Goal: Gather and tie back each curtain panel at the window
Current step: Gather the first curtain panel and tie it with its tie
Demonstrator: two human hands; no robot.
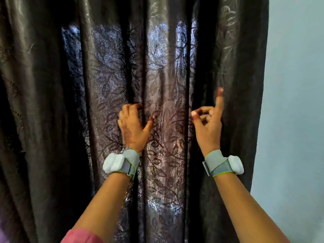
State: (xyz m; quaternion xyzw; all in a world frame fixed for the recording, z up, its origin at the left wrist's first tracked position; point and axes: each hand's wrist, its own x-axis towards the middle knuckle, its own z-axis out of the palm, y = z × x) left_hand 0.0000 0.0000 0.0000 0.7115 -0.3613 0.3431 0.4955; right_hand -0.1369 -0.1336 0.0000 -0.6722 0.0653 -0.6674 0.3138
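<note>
We are facing the dark brown leaf-patterned curtain panel (164,85), hanging closed beside the pale blue wall (294,85). Left hand (134,127) is clutching a fold; right hand (208,120) is half-curled, forefinger up, holding nothing. Fabric looks soft, limp, slick; best bunched mid-height.

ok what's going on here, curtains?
A person stands at a dark leaf-patterned curtain that hangs closed. The left hand has its fingers hooked into a fold; the right hand is at the next fold over, thumb and fingers pinching, index finger pointing up. Nothing is gathered or tied back yet, and no tie-back is in view.
</note>
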